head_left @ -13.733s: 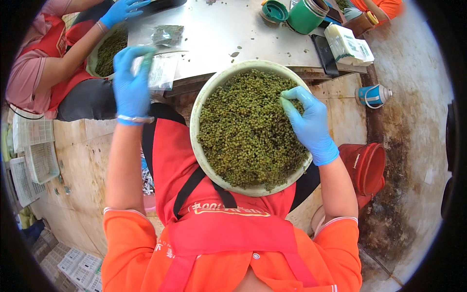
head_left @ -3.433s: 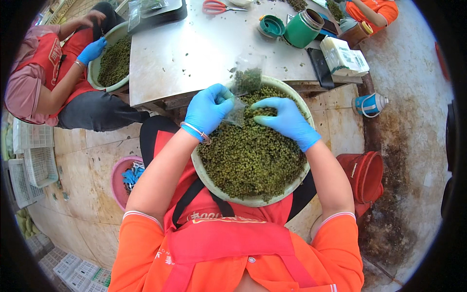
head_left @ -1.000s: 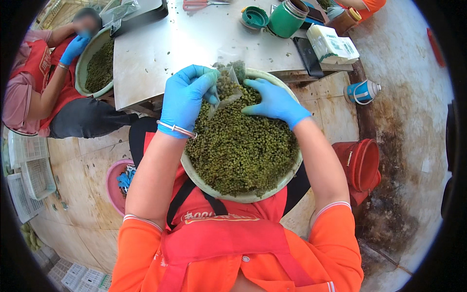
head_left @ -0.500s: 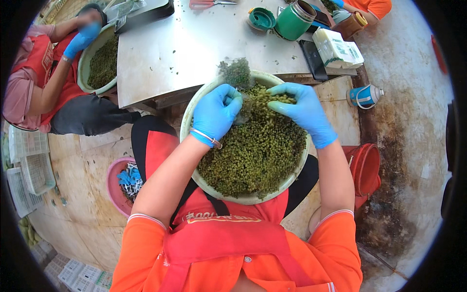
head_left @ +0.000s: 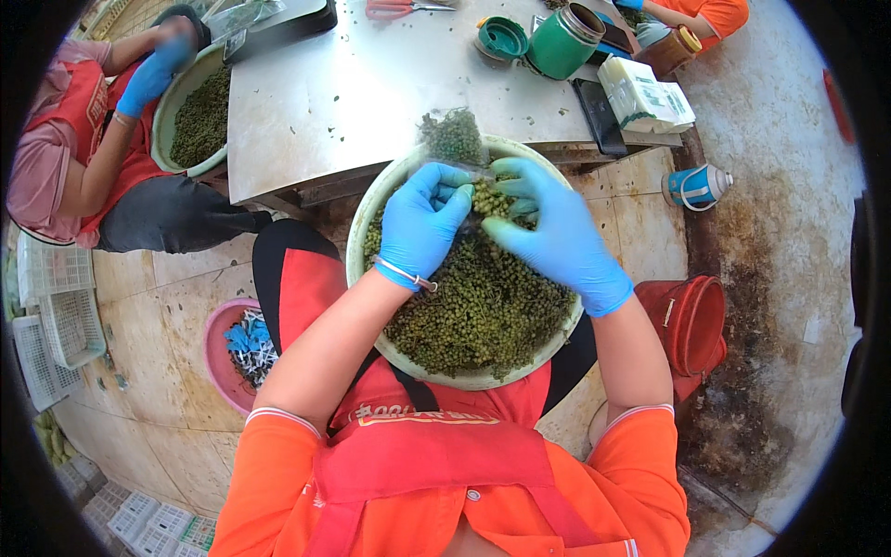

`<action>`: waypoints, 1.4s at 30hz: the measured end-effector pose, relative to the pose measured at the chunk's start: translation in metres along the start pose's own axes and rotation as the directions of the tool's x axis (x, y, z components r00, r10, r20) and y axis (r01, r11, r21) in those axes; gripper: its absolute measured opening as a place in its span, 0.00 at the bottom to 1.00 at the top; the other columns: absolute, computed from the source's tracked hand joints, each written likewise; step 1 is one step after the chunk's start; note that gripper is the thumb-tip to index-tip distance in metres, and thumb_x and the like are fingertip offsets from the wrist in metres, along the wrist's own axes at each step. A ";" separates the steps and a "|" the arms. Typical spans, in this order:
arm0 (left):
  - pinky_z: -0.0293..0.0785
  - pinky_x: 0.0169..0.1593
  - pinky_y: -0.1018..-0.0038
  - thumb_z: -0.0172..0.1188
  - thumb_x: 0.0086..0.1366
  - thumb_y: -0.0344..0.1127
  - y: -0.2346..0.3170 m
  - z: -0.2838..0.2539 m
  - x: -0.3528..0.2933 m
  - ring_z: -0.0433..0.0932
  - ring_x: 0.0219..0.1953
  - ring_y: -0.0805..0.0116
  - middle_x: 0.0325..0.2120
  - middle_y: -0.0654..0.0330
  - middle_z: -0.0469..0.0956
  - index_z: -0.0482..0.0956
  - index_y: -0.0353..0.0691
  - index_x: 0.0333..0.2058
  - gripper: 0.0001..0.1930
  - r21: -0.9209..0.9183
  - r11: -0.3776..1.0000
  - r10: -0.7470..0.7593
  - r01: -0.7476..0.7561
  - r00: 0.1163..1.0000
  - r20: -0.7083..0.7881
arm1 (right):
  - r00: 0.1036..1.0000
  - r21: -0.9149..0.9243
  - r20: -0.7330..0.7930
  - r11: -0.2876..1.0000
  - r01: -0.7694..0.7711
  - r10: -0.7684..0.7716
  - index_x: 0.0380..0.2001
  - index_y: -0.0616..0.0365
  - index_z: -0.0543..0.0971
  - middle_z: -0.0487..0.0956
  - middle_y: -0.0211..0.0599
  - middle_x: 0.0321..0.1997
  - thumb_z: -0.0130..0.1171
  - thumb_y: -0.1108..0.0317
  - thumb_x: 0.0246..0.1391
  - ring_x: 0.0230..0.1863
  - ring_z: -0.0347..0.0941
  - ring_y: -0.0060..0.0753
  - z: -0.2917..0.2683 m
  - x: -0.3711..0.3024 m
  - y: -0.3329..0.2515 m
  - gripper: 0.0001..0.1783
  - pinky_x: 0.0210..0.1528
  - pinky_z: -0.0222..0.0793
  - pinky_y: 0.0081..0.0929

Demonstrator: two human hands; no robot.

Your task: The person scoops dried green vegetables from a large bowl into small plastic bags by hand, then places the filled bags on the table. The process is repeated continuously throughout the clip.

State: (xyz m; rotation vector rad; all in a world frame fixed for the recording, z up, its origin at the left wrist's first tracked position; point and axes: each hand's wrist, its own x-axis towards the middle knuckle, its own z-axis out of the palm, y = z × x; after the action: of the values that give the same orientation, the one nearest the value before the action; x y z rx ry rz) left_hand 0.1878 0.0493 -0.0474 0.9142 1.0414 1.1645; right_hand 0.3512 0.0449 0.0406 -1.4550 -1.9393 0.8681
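Observation:
Between my knees sits a pale green basin point(head_left: 356, 243) heaped with green peppercorns point(head_left: 478, 311) on their stems. Over its far part, my left hand point(head_left: 419, 223) in a blue glove is closed, fingers pinching the near end of a clear plastic bag point(head_left: 452, 136). The bag's far end is filled with peppercorns and lies by the basin's far rim. My right hand point(head_left: 561, 232), also gloved in blue, curls its thumb and fingers around a peppercorn cluster point(head_left: 486, 198) close against the left fingertips. The bag's mouth is mostly hidden by my hands.
A metal table point(head_left: 325, 111) stands ahead, with red-handled scissors point(head_left: 394, 9), a green flask point(head_left: 562, 42), a phone point(head_left: 599, 116) and a tissue pack point(head_left: 642, 97). A co-worker sits left with another basin point(head_left: 165, 130). Pink basin point(head_left: 219, 353), red bucket point(head_left: 691, 325) and blue thermos point(head_left: 698, 186) stand around me.
My right hand has moved left and slightly nearer, bringing its cluster up against my left fingers. The left hand has shifted slightly right, still on the bag.

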 end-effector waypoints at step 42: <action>0.76 0.40 0.67 0.71 0.50 0.37 0.069 -0.074 0.046 0.79 0.31 0.59 0.31 0.50 0.81 0.79 0.39 0.43 0.21 0.716 0.643 -0.065 -0.273 0.912 0.406 | 0.932 0.192 0.250 0.930 -0.314 0.263 0.40 0.63 0.82 0.83 0.34 0.35 0.70 0.69 0.47 0.37 0.77 0.20 -0.048 0.000 -0.006 0.16 0.42 0.74 0.23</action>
State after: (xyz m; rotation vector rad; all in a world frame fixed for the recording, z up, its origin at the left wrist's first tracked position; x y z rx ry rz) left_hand 0.1023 0.1085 -0.0089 1.8321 1.1508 0.5309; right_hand 0.3835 0.0516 0.0758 -1.5823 -1.7241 1.3943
